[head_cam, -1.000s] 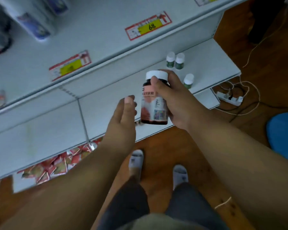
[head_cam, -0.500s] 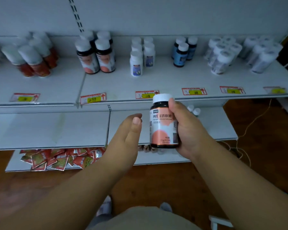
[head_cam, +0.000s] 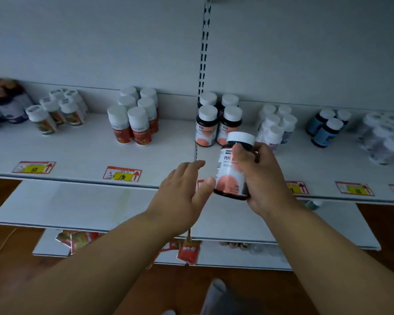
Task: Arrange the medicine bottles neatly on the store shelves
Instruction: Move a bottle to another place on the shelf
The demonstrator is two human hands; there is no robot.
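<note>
Left hand (head_cam: 184, 192): fingers straight and loose, palm turned toward the bottle, holding nothing; thumb tip just beside the bottle's lower edge (contact unclear).

Right hand (head_cam: 263, 176): grip closed around the dark bottle (head_cam: 233, 165), white cap up, pink-and-white label facing the camera, thumb across the label front. Bottle held upright, slightly tilted, in the air in front of the shelf (head_cam: 89, 153) edge.

Far left of the grip, on the shelf: a blurred cluster of purple-labelled bottles (head_cam: 7, 105), then small white-capped bottles (head_cam: 55, 110) with green-orange labels. Nearer, left: six red-labelled bottles (head_cam: 134, 117) in two rows. Directly behind the grip: four matching dark bottles (head_cam: 217, 120), two by two, same pink label as the held one. Just right of the grip: white bottles (head_cam: 276, 123) in a tight group. Further right: blue bottles (head_cam: 326, 127), then more white ones, blurred.

Price tags (head_cam: 122, 173) run along the shelf front. Below the hands: a bare lower shelf (head_cam: 66, 201), red sachets (head_cam: 188, 252) beneath it.
</note>
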